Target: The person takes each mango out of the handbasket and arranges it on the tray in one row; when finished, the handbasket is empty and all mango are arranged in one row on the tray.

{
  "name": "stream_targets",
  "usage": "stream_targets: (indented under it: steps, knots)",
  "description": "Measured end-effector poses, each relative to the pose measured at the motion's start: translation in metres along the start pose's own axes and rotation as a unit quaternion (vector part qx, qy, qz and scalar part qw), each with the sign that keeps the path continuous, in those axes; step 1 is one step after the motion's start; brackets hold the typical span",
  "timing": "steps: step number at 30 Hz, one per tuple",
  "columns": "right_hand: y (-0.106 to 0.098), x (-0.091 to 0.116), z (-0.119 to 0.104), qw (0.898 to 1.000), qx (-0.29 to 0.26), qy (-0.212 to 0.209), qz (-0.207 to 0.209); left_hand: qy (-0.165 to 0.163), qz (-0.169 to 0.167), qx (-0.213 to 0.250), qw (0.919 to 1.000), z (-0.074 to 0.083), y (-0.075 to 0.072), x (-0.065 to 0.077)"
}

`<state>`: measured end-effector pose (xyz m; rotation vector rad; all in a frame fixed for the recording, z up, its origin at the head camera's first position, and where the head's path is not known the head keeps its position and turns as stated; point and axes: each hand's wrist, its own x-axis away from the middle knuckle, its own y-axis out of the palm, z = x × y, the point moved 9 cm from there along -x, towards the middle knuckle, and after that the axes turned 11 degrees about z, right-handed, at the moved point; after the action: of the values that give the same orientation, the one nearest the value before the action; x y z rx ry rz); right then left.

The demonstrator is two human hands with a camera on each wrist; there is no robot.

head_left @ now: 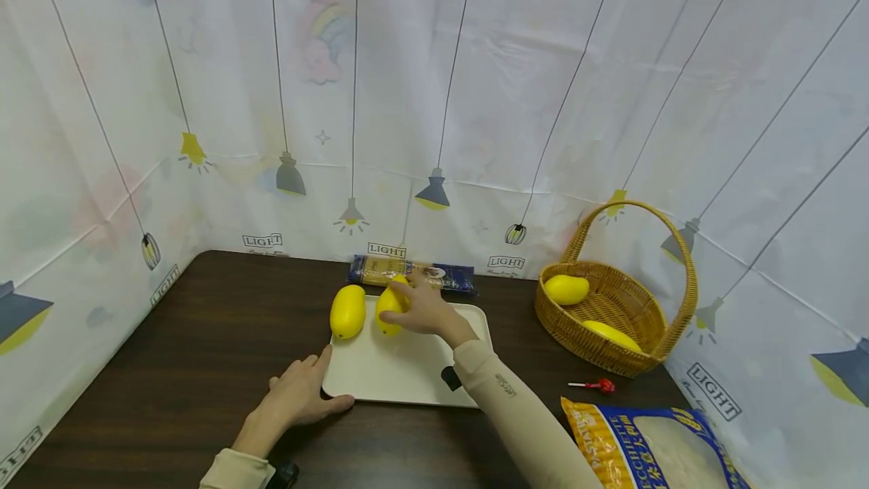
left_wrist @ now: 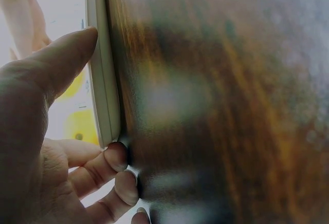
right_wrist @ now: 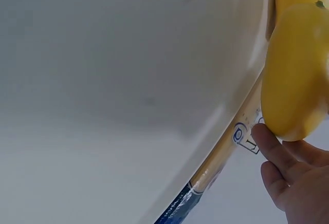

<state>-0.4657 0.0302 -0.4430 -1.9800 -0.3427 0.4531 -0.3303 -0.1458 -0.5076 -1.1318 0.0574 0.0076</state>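
From the head view, my hands are apart at the tray, which lies on the dark table. My left hand spreads around its near left corner, thumb at the near edge and fingers by the left side. My right hand reaches over the tray's far part, thumb and fingers curled round a yellow fruit; I cannot tell whether that fruit touches the tray. A second fruit is just left of it, at the tray's far left corner. Just beyond the tray's far edge is a long packet. To the right of the tray stands a wicker basket with two more yellow fruits inside, and a red lollipop lies between tray and basket's near side, with a blue and yellow bag nearer me. In the left wrist view, my thumb touches the tray's rim and my bent fingers meet its corner; the tabletop beside it is blurred. In the right wrist view, my fingertips touch the end of the held fruit, near the tray's far edge, and the second fruit shows partly behind it.
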Motion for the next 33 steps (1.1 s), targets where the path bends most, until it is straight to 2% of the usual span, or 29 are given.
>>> stream_targets:
  steps: [16,21,33]
  knots:
    - [0.016,-0.007,-0.012,0.998,0.045,-0.019,-0.044,0.003,0.0,0.01,0.9999,0.003,-0.003,0.003]
    - [0.02,-0.011,-0.013,0.997,0.057,-0.029,-0.041,0.006,0.002,0.009,0.9999,0.003,-0.003,0.001]
    - [0.026,-0.014,-0.013,0.996,0.071,-0.02,-0.047,0.004,0.002,0.005,1.0,0.0,-0.001,0.0]
